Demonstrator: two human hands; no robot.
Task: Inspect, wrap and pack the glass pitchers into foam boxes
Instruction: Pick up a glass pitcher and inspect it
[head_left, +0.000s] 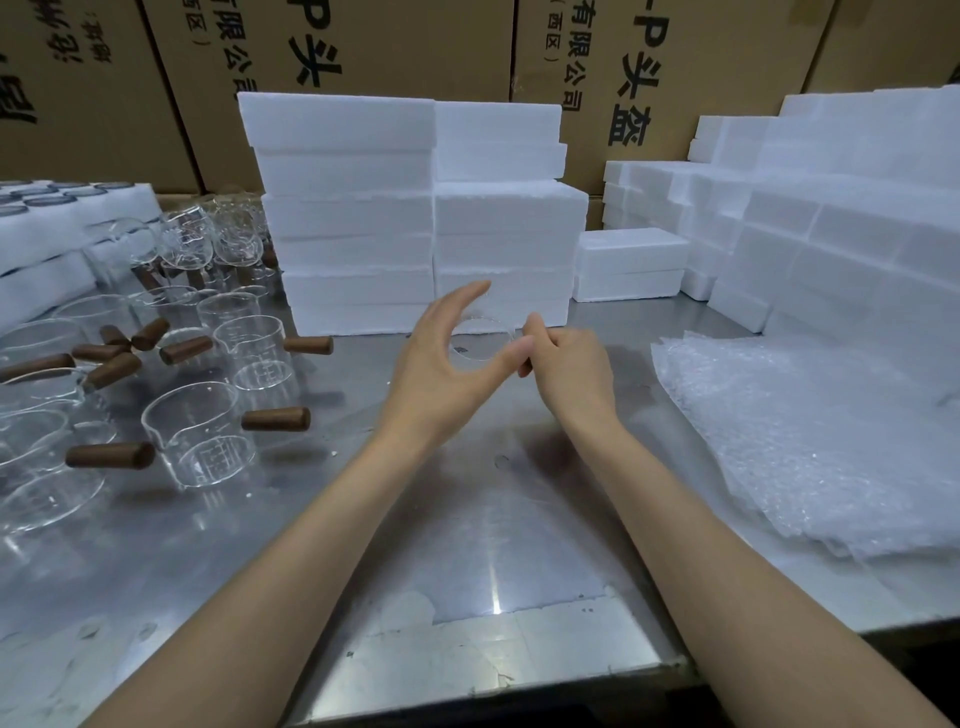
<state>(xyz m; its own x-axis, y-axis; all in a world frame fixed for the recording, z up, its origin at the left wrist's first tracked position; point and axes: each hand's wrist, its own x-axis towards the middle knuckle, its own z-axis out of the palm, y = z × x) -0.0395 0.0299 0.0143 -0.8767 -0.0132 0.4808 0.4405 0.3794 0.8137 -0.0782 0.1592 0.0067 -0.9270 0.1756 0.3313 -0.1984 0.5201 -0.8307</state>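
Note:
I hold one clear glass pitcher (480, 340) up over the middle of the steel table, its round rim facing me. My left hand (447, 358) curls around the glass body with thumb and fingers apart around it. My right hand (563, 364) is closed on the pitcher's right side, where its handle is hidden inside the fist. Several more glass pitchers (200, 441) with brown wooden handles stand on the left of the table. White foam boxes (415, 218) are stacked just behind my hands. A pile of bubble wrap sheets (810, 441) lies at the right.
More foam boxes (831, 218) are stacked at the back right, and one small box (628, 265) stands alone beside them. Foam trays (57, 228) sit at the far left. Cardboard cartons (363, 47) form a wall behind. The steel table (467, 545) ends at its front edge near me.

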